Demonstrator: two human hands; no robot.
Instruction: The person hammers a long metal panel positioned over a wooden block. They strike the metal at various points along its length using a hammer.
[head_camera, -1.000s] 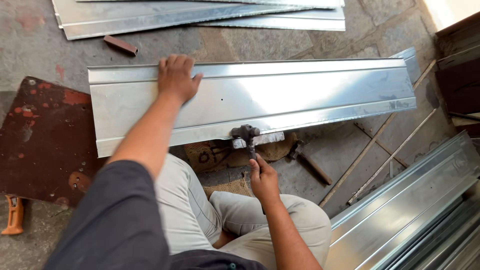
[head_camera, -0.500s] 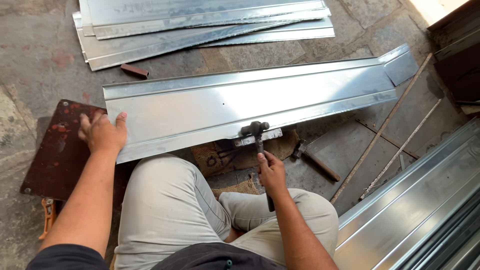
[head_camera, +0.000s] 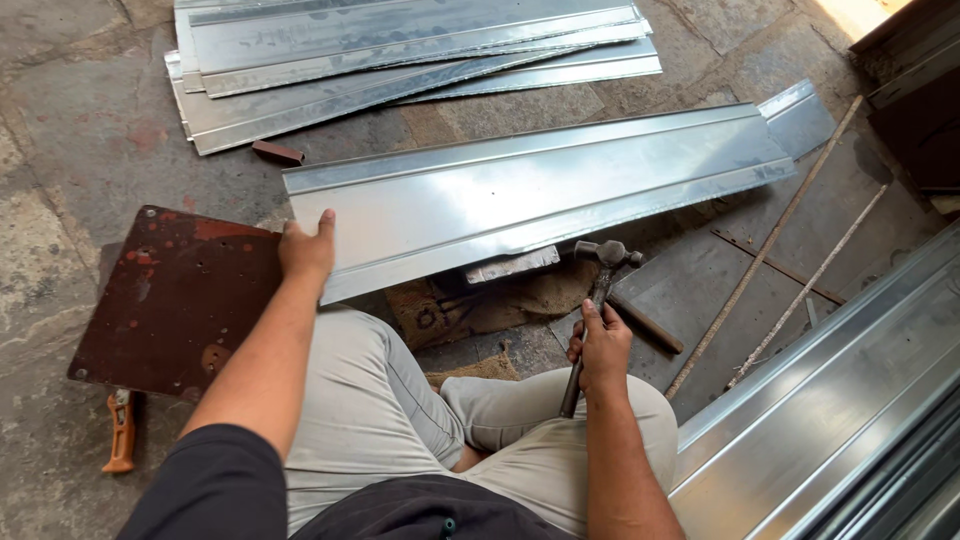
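Hammer gripped, sheet steadied

Your right hand (head_camera: 603, 350) is closed round the hammer (head_camera: 596, 300) handle, its head just above your grip, touching the near edge of the folded metal sheet (head_camera: 530, 195). Your left hand (head_camera: 306, 250) clasps that sheet's left end, thumb on top, beside the rusty plate (head_camera: 170, 300) on the floor.

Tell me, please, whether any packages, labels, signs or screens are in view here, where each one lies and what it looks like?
Burlap sack: the only printed thing, lying flat on the floor under the near edge of the long metal sheet, in front of the knees; brown, rough weave, with a dark round stamp at its left end.
No labels, signs or screens show.
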